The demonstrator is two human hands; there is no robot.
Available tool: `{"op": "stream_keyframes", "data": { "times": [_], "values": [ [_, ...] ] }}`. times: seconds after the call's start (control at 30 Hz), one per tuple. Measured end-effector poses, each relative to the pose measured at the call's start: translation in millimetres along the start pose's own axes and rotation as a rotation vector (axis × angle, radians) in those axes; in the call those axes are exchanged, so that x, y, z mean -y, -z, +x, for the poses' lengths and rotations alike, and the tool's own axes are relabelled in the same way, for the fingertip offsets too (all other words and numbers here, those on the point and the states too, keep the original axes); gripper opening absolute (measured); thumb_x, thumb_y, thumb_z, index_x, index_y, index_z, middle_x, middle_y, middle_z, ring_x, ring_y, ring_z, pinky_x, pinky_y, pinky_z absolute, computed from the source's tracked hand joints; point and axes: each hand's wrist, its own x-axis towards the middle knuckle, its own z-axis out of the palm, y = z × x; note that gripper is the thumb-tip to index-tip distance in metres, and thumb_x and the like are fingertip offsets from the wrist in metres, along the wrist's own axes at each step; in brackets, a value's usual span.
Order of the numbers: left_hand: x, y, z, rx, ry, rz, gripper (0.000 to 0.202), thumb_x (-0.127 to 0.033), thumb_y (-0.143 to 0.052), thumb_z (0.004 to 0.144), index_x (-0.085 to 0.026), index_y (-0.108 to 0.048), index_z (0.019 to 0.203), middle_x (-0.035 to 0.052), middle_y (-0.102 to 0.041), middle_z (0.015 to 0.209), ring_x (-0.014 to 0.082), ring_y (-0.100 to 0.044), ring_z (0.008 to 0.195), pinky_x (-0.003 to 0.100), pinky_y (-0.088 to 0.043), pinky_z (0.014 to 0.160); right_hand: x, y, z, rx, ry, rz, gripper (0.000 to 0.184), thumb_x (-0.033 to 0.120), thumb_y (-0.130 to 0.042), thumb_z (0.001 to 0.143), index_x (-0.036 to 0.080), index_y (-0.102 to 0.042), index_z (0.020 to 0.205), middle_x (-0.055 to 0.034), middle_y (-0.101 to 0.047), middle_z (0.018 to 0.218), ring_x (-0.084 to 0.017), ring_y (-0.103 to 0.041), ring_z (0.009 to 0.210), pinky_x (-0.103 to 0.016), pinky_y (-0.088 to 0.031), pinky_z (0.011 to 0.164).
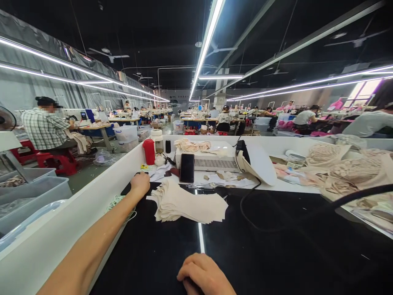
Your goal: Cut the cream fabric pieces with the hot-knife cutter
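My left hand (140, 184) reaches to the back left corner of the black tabletop (276, 246), its fingers curled down among small items. What those fingers hold, if anything, is hidden. Near the front edge, my right hand (204, 275) rests on the black surface with its fingers bent together, and no object shows in it. Between and beyond both hands lies a fanned stack of cream fabric pieces (196, 203). Behind that stack a dark phone (187, 168) leans upright against a white vented box (215, 159). Pale green cord (116, 202) lies beside my left forearm.
A red container (149, 152), a jar (157, 143) and a black thread spool (168, 146) stand at the back left. A white visor-like object (260, 164) and a black cable (307, 213) occupy the right. Cream fabric bundles (353, 170) pile farther right. A low white wall (70, 221) borders the left.
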Motion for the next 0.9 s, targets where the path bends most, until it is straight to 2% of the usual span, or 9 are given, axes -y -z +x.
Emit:
{"op": "stream_keyframes", "data": {
  "times": [0.2,0.37,0.5,0.6,0.7,0.8,0.9],
  "values": [
    [6.6,-3.2,1.8,-0.016,-0.026,-0.020,0.035,-0.037,-0.067,0.102,-0.017,-0.063,0.131,0.0108,-0.065,0.131,0.0265,-0.067,0.112,0.048,-0.059,0.094,-8.6,-6.7,-0.3,0.000,0.021,0.046,0.043,-0.005,-0.065,0.079,0.031,-0.068,0.103,0.0036,-0.076,0.100,-0.015,-0.072,0.090,-0.025,-0.054,0.083],
    [16.6,-6.8,4.6,-0.009,-0.058,-0.067,0.035,-0.037,-0.067,0.102,-0.017,-0.063,0.130,0.0105,-0.065,0.130,0.0261,-0.068,0.111,0.048,-0.059,0.093,-3.2,-4.6,2.8,-0.035,0.024,0.044,0.042,-0.005,-0.065,0.076,0.029,-0.069,0.099,0.0036,-0.076,0.097,-0.015,-0.072,0.087,-0.024,-0.053,0.079],
    [26.4,-2.5,3.0,-0.035,-0.002,-0.117,0.034,-0.037,-0.067,0.102,-0.017,-0.064,0.129,0.0101,-0.066,0.128,0.0251,-0.069,0.108,0.046,-0.060,0.091,3.5,1.8,6.3,-0.027,0.028,0.025,0.040,-0.006,-0.063,0.075,0.028,-0.069,0.097,0.0031,-0.077,0.096,-0.015,-0.072,0.085,-0.024,-0.053,0.079],
    [34.2,10.5,0.6,-0.097,0.062,-0.145,0.033,-0.037,-0.067,0.102,-0.017,-0.064,0.128,0.0098,-0.067,0.126,0.0243,-0.069,0.105,0.044,-0.061,0.089,8.1,5.6,8.4,0.002,0.017,0.022,0.039,-0.006,-0.062,0.076,0.027,-0.070,0.097,0.0022,-0.077,0.096,-0.015,-0.073,0.086,-0.024,-0.053,0.079],
    [38.3,33.6,-3.8,-0.203,0.052,-0.157,0.033,-0.037,-0.066,0.102,-0.016,-0.064,0.128,0.0096,-0.067,0.125,0.0242,-0.069,0.105,0.045,-0.061,0.089,12.9,7.4,10.8,-0.014,-0.014,0.029,0.039,-0.006,-0.061,0.075,0.026,-0.071,0.094,0.0023,-0.077,0.094,-0.016,-0.073,0.086,-0.025,-0.053,0.078],
    [31.8,61.2,-13.6,-0.322,-0.083,-0.164,0.030,-0.037,-0.065,0.103,-0.016,-0.065,0.124,0.0087,-0.068,0.121,0.0233,-0.069,0.103,0.044,-0.060,0.089,18.6,10.3,13.8,-0.013,-0.039,0.051,0.038,-0.005,-0.060,0.076,0.025,-0.072,0.094,0.0020,-0.077,0.094,-0.016,-0.072,0.087,-0.025,-0.053,0.079],
    [10.7,82.5,-31.8,-0.416,-0.349,-0.155,0.021,-0.031,-0.058,0.107,-0.016,-0.064,0.120,0.0089,-0.067,0.121,0.0242,-0.067,0.108,0.045,-0.057,0.095,24.7,15.9,16.0,-0.003,-0.061,0.081,0.035,-0.003,-0.059,0.078,0.024,-0.073,0.095,0.0012,-0.077,0.095,-0.016,-0.072,0.088,-0.026,-0.053,0.082]
  ]
}}
